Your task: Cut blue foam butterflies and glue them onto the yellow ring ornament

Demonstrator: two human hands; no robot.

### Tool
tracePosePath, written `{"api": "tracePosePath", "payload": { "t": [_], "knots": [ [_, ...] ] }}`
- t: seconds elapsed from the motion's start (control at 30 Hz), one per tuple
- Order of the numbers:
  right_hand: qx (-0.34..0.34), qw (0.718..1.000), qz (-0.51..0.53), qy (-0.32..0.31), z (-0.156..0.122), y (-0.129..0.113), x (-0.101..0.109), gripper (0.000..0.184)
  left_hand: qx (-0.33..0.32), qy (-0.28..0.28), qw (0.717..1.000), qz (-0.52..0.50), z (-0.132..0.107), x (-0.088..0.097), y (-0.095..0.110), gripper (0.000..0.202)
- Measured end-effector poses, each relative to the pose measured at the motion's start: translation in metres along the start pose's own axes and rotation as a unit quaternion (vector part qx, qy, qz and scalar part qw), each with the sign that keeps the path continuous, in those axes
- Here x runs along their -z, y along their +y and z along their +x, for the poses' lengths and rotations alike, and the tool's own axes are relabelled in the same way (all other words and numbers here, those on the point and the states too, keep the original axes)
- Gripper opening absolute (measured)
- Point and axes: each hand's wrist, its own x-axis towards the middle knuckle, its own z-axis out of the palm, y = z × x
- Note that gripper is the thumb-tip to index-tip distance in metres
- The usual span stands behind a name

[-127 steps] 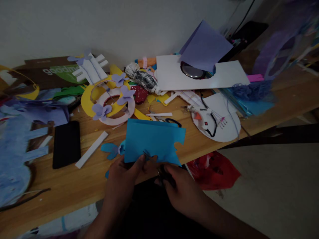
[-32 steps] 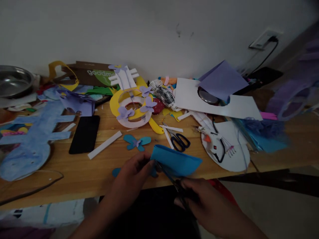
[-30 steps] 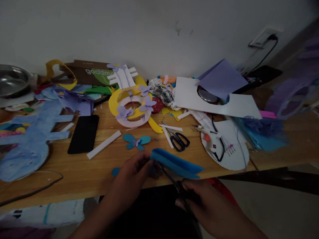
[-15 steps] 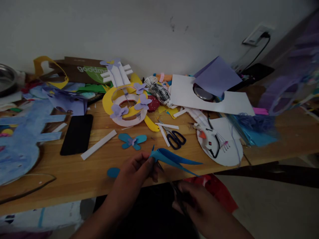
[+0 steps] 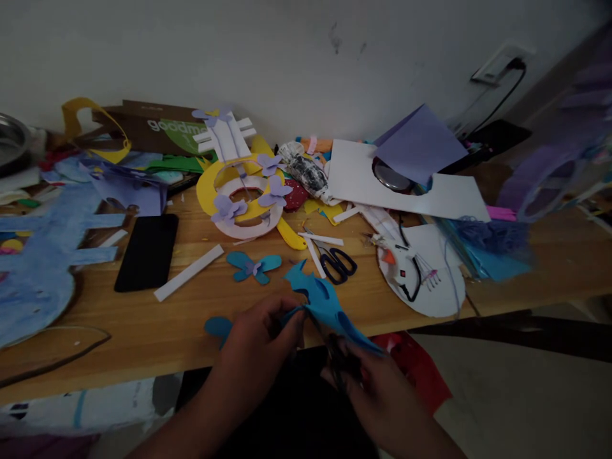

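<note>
My left hand (image 5: 261, 338) pinches the near edge of a blue paper sheet (image 5: 321, 299) that has curved cut-outs and stands bent above the table's front edge. My right hand (image 5: 370, 389) is closed round dark scissors (image 5: 337, 357), whose blades reach under the sheet. A finished blue paper butterfly (image 5: 253, 266) lies on the wooden table (image 5: 157, 319) just beyond. A small blue oval scrap (image 5: 217, 327) rests left of my left hand.
A second pair of black scissors (image 5: 337, 262) lies mid-table, a glue gun (image 5: 399, 268) on a white disc to the right. A black phone (image 5: 147, 250), a white strip (image 5: 189, 273), a yellow-and-white ring with purple flowers (image 5: 243, 201) and blue cut-outs (image 5: 38, 268) crowd the left.
The blue sheet has turned from a flat folded edge to stand upright with its cut-outs showing. My right hand with the scissors has moved closer under it.
</note>
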Motion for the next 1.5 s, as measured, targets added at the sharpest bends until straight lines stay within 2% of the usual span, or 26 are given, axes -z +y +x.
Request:
{"api": "tracePosePath", "payload": {
  "t": [0.17, 0.27, 0.37, 0.47, 0.53, 0.63, 0.73, 0.83, 1.0, 1.1, 1.2, 1.33, 1.5],
  "knots": [
    [0.006, 1.0, -0.007, 0.005, 0.001, 0.002, -0.004, 0.03, -0.015, -0.018, 0.999, 0.036, 0.002, 0.008, 0.008, 0.021],
    [0.001, 1.0, -0.012, 0.007, 0.002, 0.0, -0.003, 0.032, -0.012, -0.046, 0.999, 0.018, 0.003, 0.013, 0.011, 0.016],
    [-0.001, 1.0, -0.026, -0.007, 0.003, -0.001, 0.0, 0.029, 0.032, -0.072, 0.992, -0.095, 0.005, 0.007, 0.006, 0.017],
    [0.011, 0.999, -0.05, 0.008, 0.004, 0.004, 0.001, 0.027, 0.077, -0.067, 0.953, -0.285, 0.005, -0.01, -0.005, 0.028],
    [0.025, 0.997, -0.062, 0.032, 0.003, 0.008, 0.002, 0.031, 0.078, -0.058, 0.939, -0.329, 0.005, -0.018, -0.01, 0.031],
    [0.025, 0.997, -0.077, 0.01, 0.002, 0.011, 0.004, 0.034, 0.044, -0.058, 0.967, -0.243, 0.006, -0.017, -0.007, 0.027],
    [0.012, 0.997, -0.08, 0.002, 0.0, 0.009, 0.008, 0.033, 0.011, -0.062, 0.989, -0.131, 0.007, -0.004, 0.002, 0.023],
    [0.006, 0.997, -0.071, 0.021, -0.001, 0.005, 0.011, 0.032, -0.003, -0.086, 0.995, -0.051, 0.01, 0.008, 0.011, 0.019],
    [0.009, 0.999, -0.041, 0.003, 0.0, 0.0, 0.014, 0.022, -0.034, -0.121, 0.989, 0.072, 0.015, 0.018, 0.016, 0.017],
    [-0.003, 0.999, -0.036, -0.005, -0.001, 0.0, 0.013, 0.017, -0.06, -0.141, 0.983, 0.102, 0.018, 0.021, 0.017, 0.018],
    [-0.011, 0.999, -0.039, -0.004, -0.002, 0.002, 0.011, 0.021, -0.077, -0.177, 0.975, 0.109, 0.022, 0.024, 0.021, 0.02],
    [-0.006, 0.998, -0.054, 0.019, -0.006, 0.009, 0.008, 0.016, -0.102, -0.201, 0.966, 0.127, 0.032, 0.026, 0.028, 0.018],
    [-0.028, 0.998, -0.023, 0.045, 0.0, 0.022, 0.005, 0.02, -0.069, -0.269, 0.957, 0.09, 0.055, 0.015, 0.025, 0.02]
  ]
}}
